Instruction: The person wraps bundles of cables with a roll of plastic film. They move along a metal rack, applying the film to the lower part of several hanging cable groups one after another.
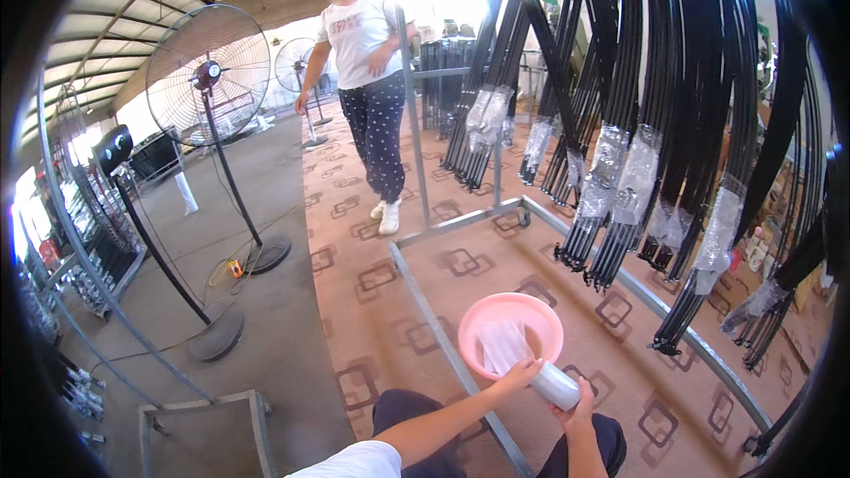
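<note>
Between my two hands is a whitish plastic film roll (556, 384), tilted over the near edge of a pink basin (518, 303). My left hand (519, 375) is closed around its upper left end. The fingers of my right hand (575, 404) wrap the lower right end. A sheet of thin, pale, see-through film (503, 345) lies in the basin, just beyond my left hand. Whether it is joined to the roll I cannot tell.
A grey metal rack frame (425, 301) on castors runs beside the basin. Bundles of black rods (633, 80), partly wrapped in clear film, hang on the right. Standing fans (208, 75) and an orange item with a cable (235, 268) are left. A person (372, 80) walks ahead.
</note>
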### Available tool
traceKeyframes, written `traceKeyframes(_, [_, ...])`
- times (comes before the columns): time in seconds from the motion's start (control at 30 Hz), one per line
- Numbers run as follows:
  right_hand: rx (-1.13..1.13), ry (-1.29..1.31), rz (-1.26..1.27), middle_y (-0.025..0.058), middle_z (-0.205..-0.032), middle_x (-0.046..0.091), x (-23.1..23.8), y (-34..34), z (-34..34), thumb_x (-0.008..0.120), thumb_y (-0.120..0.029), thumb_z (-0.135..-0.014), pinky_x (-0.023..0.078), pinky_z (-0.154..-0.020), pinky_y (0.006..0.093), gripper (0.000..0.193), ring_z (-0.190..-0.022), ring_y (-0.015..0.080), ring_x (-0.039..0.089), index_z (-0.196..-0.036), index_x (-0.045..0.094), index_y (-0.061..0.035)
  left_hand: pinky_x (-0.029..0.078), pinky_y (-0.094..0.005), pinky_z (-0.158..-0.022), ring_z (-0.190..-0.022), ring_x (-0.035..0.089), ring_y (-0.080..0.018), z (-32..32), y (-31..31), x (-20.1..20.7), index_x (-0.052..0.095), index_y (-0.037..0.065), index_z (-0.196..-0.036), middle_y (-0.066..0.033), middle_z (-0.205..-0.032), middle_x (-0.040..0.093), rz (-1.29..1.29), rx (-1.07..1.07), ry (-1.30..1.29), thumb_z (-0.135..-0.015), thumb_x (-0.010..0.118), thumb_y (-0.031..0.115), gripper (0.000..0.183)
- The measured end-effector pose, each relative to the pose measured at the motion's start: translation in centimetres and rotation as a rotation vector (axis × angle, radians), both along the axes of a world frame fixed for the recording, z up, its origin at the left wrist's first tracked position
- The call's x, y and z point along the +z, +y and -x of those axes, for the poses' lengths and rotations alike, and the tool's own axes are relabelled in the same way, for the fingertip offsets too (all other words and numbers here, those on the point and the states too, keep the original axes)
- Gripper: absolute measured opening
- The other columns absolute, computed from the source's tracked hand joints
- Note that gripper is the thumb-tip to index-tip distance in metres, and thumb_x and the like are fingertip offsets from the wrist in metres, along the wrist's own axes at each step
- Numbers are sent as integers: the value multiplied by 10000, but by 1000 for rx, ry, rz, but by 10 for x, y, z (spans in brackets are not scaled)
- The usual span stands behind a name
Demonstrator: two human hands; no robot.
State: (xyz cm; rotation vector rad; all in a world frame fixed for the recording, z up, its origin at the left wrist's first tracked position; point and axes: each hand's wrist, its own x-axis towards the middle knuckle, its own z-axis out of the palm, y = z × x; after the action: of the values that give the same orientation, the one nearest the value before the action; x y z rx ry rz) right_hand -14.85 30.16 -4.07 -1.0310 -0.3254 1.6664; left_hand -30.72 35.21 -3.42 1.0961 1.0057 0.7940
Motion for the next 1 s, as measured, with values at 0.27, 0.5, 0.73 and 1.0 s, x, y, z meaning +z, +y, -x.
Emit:
traceKeyframes(0.27, [76, 6, 101, 90, -640, 545, -4, 5, 3, 391, -470, -770, 355, -341, 280, 447, -421, 224, 474, -896, 527, -63, 446, -297, -681, -873, 490, -150, 6, 2, -10, 467, 72, -1077, -42, -950, 512, 17, 43, 163, -861, 388, 421, 417])
traceKeyframes(0.5, [40, 9, 111, 80, -722, 552, -1, 3, -3, 497, -480, -746, 398, -380, 289, 426, -501, 202, 506, -887, 517, -78, 455, -290, -652, -816, 507, -133, -1, 5, -12, 474, 72, -1086, -42, -939, 523, 73, 67, 133, -870, 366, 406, 412])
traceKeyframes(0.73, [-91, 47, 5, 82, -844, 539, 38, -16, -17, 570, -377, -744, 440, -541, 286, 390, -691, 196, 527, -953, 476, -62, 441, -282, -749, -902, 499, -134, -11, -3, 20, 451, 41, -1133, -51, -999, 517, -7, -16, -20, -872, 393, 398, 447])
traceKeyframes(1.0, [16, -426, -534, 59, -1062, 453, 96, 32, -42, 619, -72, -686, 360, -870, 294, 522, -1031, 193, 428, -1158, 397, -103, 418, -347, -834, -1038, 478, -187, -13, 28, 77, 386, 67, -1202, -84, -1135, 478, 30, -94, -257, -878, 373, 421, 480])
